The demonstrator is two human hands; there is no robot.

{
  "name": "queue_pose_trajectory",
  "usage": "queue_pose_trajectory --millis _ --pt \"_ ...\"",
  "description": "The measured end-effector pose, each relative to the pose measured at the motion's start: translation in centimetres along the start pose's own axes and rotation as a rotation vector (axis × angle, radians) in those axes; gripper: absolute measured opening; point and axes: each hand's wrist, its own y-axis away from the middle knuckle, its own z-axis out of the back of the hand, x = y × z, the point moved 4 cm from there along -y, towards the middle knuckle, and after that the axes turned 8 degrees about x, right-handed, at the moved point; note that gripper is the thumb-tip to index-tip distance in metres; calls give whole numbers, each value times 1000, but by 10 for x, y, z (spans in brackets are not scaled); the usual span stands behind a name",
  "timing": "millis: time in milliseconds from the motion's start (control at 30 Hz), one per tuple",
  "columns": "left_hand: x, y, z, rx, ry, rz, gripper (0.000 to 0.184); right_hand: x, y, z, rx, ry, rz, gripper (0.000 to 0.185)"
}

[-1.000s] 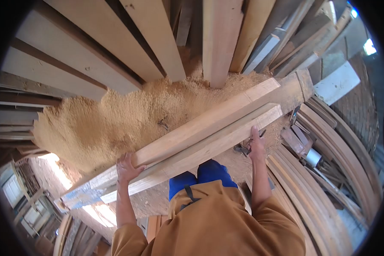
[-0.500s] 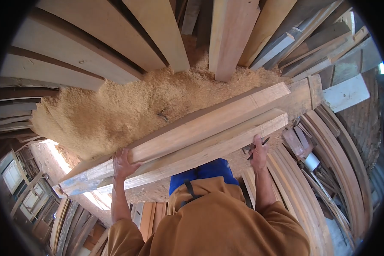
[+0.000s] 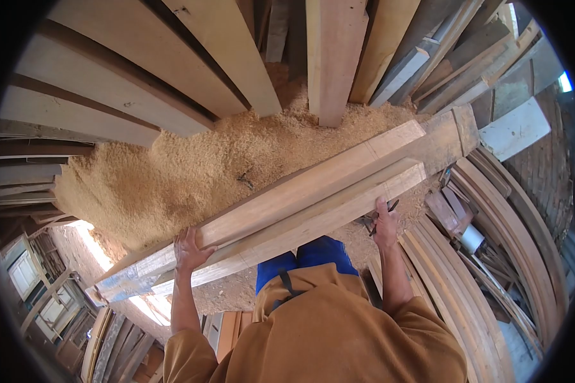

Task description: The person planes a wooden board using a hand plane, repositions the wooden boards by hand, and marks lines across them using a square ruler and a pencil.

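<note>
Two long squared timbers lie side by side on a bench board (image 3: 444, 137), slanting from lower left to upper right. My left hand (image 3: 190, 250) rests with its fingers spread over the left part of the far timber (image 3: 300, 188), thumb toward the near one. At the near timber's (image 3: 326, 226) right end, my right hand (image 3: 386, 223) touches the front edge with a fingertip and holds a dark, thin pencil-like tool (image 3: 393, 206) in its curled fingers. Pencil lines cross both timbers close to their right ends.
Sawdust (image 3: 191, 185) is heaped behind the timbers. Tall planks (image 3: 342, 57) lean at the back. Curved boards (image 3: 453, 287) are stacked at the right, beside a scrap heap with a metal can (image 3: 471, 239). More boards (image 3: 112, 345) stand at lower left.
The view has shifted slightly. Both hands stay at about the same places on the timbers, and the dark tool remains in my right hand.
</note>
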Motion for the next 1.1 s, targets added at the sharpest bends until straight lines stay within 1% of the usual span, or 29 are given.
queue_pose_trajectory --millis 67,167,333,433,533,633,733,833,967,1100 --pt "-1 1 1 -6 3 -8 89 1 0 -1 0 2 -15 42" --pt "-5 0 5 -9 -12 -12 88 5 2 -4 14 13 30 41" --pt "-11 1 11 -13 16 0 85 3 1 -2 44 1 40 41" --pt "-13 2 11 -119 -14 -66 80 4 2 -2 44 5 31 41" --pt "-13 3 10 -151 -46 -64 79 5 2 -2 26 3 16 41" --pt "-1 1 0 5 -7 38 93 3 1 -1 17 8 6 41" --pt "1 1 -3 -17 -24 20 93 1 0 1 2 38 3 40" --pt "-3 0 2 1 -3 5 91 -3 -4 3 1 41 28 41" --pt "-10 3 8 -50 -16 -28 84 -4 -4 5 -11 58 48 42" --pt "-13 6 8 -97 -38 -47 81 -11 -9 9 -13 34 18 42"
